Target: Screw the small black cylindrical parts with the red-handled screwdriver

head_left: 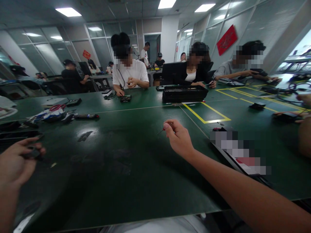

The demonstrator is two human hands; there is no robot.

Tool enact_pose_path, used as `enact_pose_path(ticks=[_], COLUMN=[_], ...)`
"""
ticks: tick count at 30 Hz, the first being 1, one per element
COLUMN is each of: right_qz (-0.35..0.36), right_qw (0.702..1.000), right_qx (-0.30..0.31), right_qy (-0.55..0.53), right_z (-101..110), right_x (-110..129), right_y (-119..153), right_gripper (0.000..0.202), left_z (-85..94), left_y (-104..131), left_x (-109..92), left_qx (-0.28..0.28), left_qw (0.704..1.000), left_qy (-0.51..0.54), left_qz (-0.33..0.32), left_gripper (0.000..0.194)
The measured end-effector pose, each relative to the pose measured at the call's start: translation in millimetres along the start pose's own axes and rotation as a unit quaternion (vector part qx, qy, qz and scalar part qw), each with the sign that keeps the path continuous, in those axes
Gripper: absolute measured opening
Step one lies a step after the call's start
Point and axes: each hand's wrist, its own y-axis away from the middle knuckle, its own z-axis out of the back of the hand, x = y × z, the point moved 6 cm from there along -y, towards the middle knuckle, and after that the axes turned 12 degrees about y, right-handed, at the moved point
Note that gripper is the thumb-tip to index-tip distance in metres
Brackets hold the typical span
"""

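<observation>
My left hand (20, 158) is at the left edge of the view, with its fingers curled round a small dark object (34, 152) that is too blurred to name. Near the middle, above the green table (136, 194), my right hand (178, 137) pinches a small screwdriver (167, 127). The thin shaft points left and slightly down, and the fingers cover most of the handle. The two hands are far apart.
A black tray (186, 94) stands near the far side. Cluttered tools and gloves (54, 113) lie at the left, beside a dark pen-like tool (87, 116). A long case (233, 152) lies right of my right hand. People sit across the table; another person's hand is at the right edge.
</observation>
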Motion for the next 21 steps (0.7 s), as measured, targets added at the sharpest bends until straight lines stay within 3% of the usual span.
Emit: enact_pose_path(ticks=[2,7,10,13,17,21], right_qz=[-0.003,-0.005,0.000,0.022,0.042,0.029], right_qw=[1.000,1.000,1.000,1.000,0.999,0.995], right_qx=[0.000,-0.001,0.004,0.003,-0.032,-0.062], right_qy=[-0.002,-0.030,-0.023,0.006,-0.005,-0.074], right_z=[0,-1,0,4,10,11], right_x=[-1,-4,-1,5,10,6], right_y=[0,0,0,0,4,9], right_gripper=[0.024,0.023,0.022,0.026,0.023,0.021], left_z=[-27.4,-136.7,-195.4,-240.1,-275.3,-279.3], left_y=[3,40,68,91,112,121], left_x=[8,3,10,22,41,49], left_qx=[0.002,0.184,0.288,0.360,0.411,0.438], left_qw=[0.995,0.964,0.946,0.932,0.905,0.889], left_qy=[0.088,0.183,0.138,0.044,0.026,-0.016], left_qz=[0.041,0.058,0.051,-0.031,-0.102,-0.134], left_gripper=[0.030,0.029,0.047,0.067,0.056,0.041])
